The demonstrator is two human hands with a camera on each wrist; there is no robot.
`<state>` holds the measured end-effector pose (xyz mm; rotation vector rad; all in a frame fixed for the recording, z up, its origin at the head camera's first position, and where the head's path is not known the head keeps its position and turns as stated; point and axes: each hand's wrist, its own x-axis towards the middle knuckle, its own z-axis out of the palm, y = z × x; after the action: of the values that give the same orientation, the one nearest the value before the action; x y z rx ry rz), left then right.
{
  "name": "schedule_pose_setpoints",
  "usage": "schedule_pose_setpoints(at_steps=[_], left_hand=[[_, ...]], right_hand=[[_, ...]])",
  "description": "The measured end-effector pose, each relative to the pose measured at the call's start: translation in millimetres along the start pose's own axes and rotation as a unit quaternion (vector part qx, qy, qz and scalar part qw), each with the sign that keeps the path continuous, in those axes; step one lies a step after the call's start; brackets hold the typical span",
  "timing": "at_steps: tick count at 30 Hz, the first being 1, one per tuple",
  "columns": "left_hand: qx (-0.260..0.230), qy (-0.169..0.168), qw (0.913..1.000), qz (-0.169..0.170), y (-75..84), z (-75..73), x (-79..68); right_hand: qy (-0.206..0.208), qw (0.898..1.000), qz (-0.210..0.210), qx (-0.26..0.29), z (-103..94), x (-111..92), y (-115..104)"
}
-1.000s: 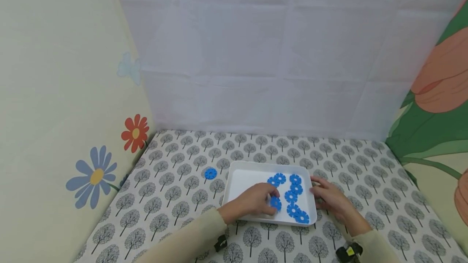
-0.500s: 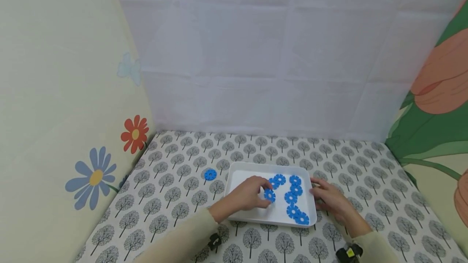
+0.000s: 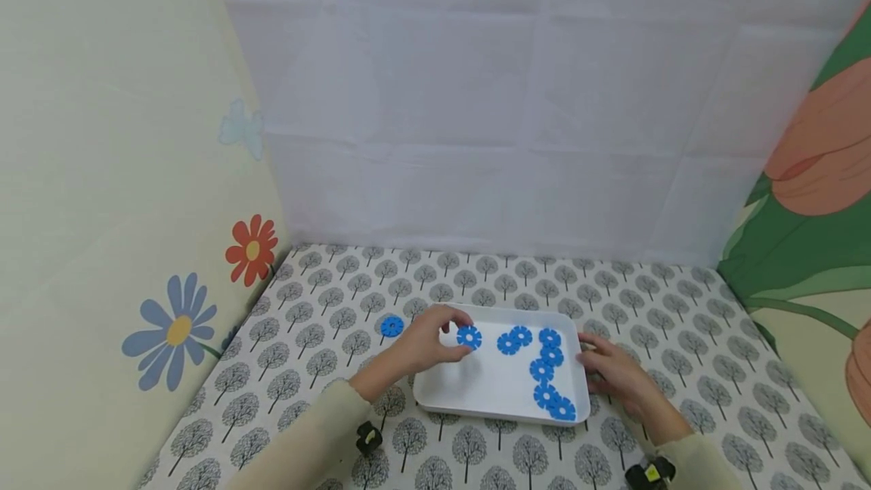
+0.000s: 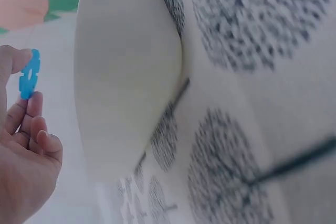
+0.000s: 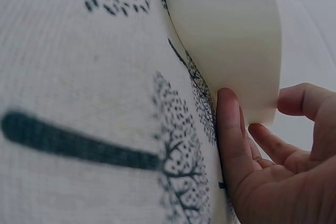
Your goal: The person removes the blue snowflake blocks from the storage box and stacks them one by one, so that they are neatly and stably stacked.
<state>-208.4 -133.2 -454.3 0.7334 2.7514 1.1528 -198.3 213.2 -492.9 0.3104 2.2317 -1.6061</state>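
Note:
My left hand [image 3: 429, 339] pinches a blue notched plastic disc [image 3: 469, 336] between thumb and fingertips, over the left part of a white tray [image 3: 469, 399]. In the left wrist view the disc [image 4: 30, 74] is seen nearly edge-on, fingertips at both its ends. My right hand [image 3: 619, 373] holds the tray's right side. In the right wrist view, digits of this hand [image 5: 283, 166] lie at the tray's rim and low against its outer wall [image 5: 231, 40]. Inside the tray, two overlapping discs [image 3: 515, 339] lie near the middle, and several more [image 3: 547, 370] form a bent row along the right.
One loose blue disc [image 3: 392, 326] lies on the tree-patterned tablecloth [image 3: 327, 339], left of the tray. Behind the table hangs a white cloth [image 3: 476, 134]. Walls with painted flowers stand at the left [image 3: 102, 172] and the right [image 3: 816, 248].
The left hand has carried its disc left and away from me, from beside the other discs to the tray's left part. The right hand has stayed at the tray's right side.

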Motion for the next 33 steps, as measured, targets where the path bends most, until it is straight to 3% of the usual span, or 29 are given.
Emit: schedule_pose_setpoints(at_steps=[9, 18, 29, 33], left_hand=[[-0.027, 0.035, 0.9988, -0.021, -19.9, -19.9, -8.8], [-0.036, 0.069, 0.9943, -0.073, -46.9, -36.2, -16.2], [-0.039, 0.080, 0.9930, -0.077, -78.0, -50.2, -23.6], [-0.031, 0.080, 0.9913, -0.100, -85.7, -53.0, -24.5]], right_hand=[[-0.001, 1.000, -0.007, -0.001, -0.1, 0, 1], [-0.003, 1.000, -0.007, 0.001, -0.1, 0, 1], [-0.001, 1.000, -0.008, -0.006, -0.3, -1, 1], [-0.001, 1.000, -0.008, -0.006, -0.2, 0, 1]])
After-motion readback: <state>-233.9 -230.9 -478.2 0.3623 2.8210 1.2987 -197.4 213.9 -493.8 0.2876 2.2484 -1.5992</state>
